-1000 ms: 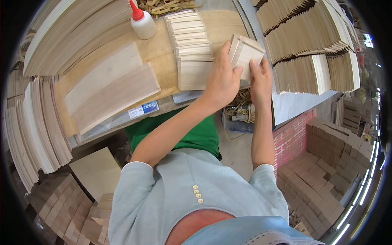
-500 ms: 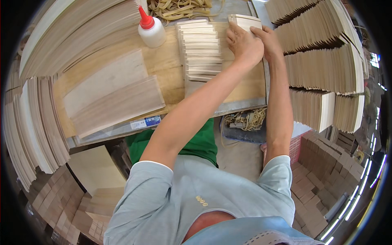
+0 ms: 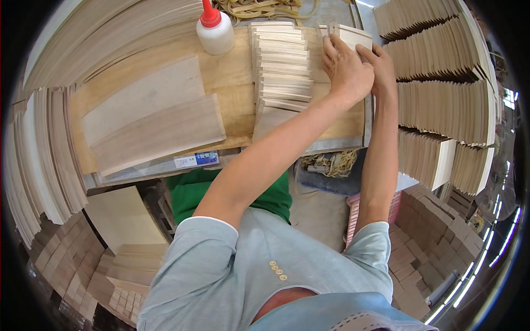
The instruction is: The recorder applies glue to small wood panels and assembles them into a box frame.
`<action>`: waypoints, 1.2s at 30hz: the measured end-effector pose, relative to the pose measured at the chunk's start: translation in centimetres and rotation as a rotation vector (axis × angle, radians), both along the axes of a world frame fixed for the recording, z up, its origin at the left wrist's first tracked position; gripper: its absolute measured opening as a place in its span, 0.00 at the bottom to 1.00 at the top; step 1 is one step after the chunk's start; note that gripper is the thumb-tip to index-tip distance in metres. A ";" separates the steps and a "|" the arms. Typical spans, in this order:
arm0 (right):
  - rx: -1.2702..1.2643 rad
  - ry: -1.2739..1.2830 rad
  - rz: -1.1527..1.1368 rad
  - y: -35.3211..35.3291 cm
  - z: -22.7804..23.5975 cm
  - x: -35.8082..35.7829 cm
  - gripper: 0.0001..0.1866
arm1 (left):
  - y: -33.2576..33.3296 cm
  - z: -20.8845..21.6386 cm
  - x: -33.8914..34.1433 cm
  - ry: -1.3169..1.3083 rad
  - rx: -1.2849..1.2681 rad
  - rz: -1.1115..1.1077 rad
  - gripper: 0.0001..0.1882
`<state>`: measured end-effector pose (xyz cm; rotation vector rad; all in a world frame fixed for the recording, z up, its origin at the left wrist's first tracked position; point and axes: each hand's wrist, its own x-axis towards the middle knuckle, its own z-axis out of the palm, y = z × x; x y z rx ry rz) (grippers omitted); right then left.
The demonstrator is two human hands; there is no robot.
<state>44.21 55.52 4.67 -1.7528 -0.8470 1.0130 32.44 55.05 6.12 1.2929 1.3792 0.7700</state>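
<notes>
Pale wooden pieces (image 3: 353, 37), small and flat, lie between the two hands at the far right of the plywood board (image 3: 232, 83).

Left hand (image 3: 349, 69): fingers bent and close together, tips touching the pieces on their left side. The thumb is hidden, so I cannot tell whether this hand is clamped. Right hand (image 3: 382, 69): thumb and forefinger appear closed about the near right corner of the pieces; its other fingers are largely out of sight. The hands are just beside each other.

Step in hand, as judged: positioning or squaring the pieces with both hands. Whether they bear fully on the board cannot be confirmed. The next move, in my judgement, calls for even pressure from both sides, edges kept aligned, and care not to knock the neighbouring row.

That row of overlapping wooden pieces (image 3: 282, 60) stands to the left of the hands, running from far to near, and the left forearm passes over its near right end. Further left lie two thin wooden panels (image 3: 160, 132), overlapping. A white bottle with a red nozzle (image 3: 216, 37) stands on the far side, near the tan bands (image 3: 259, 8). Stacked wooden slats (image 3: 441, 107) line the right.
</notes>
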 end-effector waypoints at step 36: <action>-0.031 -0.185 0.000 -1.6 -0.6 -2.4 0.22 | -0.8 0.2 -2.9 0.032 -0.126 -0.134 0.46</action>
